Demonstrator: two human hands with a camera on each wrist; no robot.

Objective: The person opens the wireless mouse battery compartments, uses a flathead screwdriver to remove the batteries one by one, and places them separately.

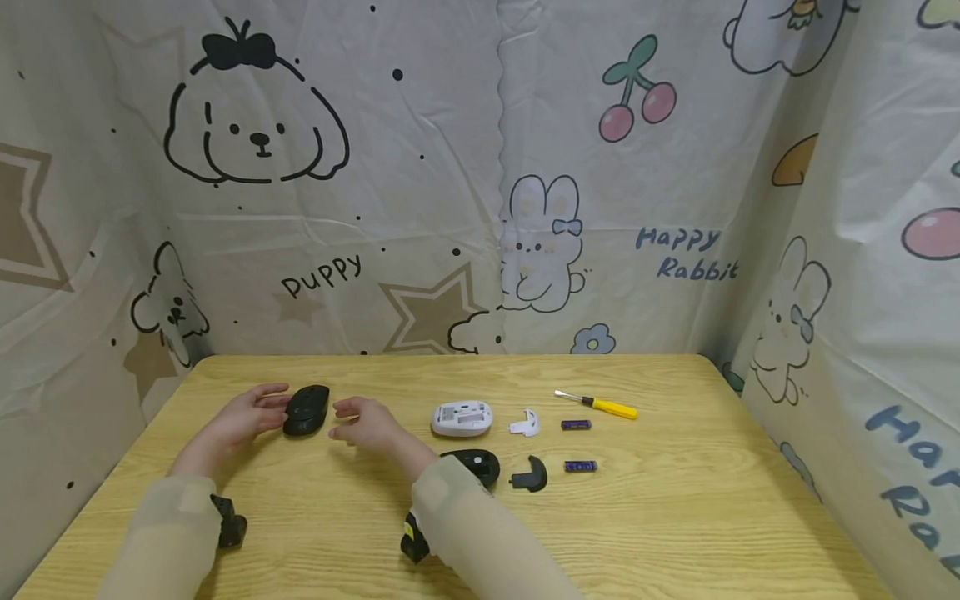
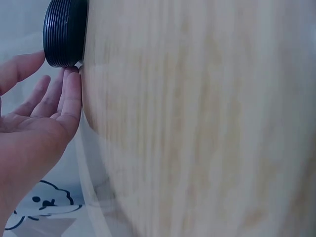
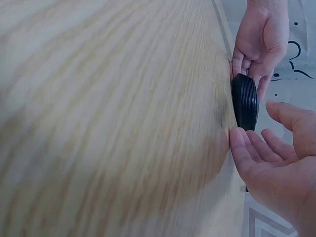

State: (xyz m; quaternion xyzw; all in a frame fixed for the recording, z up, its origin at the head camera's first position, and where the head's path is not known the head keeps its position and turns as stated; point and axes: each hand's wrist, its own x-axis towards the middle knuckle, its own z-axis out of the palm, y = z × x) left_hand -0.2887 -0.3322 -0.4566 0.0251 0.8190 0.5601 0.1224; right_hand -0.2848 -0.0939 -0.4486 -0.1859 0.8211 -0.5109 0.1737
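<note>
A black computer mouse [image 1: 307, 410] stands on the table's left side, between the two hands. My left hand [image 1: 251, 417] is at its left edge, fingers loosely extended and fingertips right at the mouse. In the left wrist view the ribbed side of the mouse [image 2: 65, 34] shows just beyond the fingertips. My right hand [image 1: 369, 423] is to the right of the mouse in the head view, a small gap between them, its fingers relaxed and holding nothing. The right wrist view shows the mouse [image 3: 245, 101] between both hands.
On the wooden table [image 1: 660, 533] lie an overturned white mouse [image 1: 462, 418], its white cover [image 1: 527, 422], a second black mouse [image 1: 480, 467] partly under the right forearm, a black cover [image 1: 530, 474], two purple batteries [image 1: 576, 425] and a yellow-handled screwdriver [image 1: 611, 408]. Printed cloth hangs behind.
</note>
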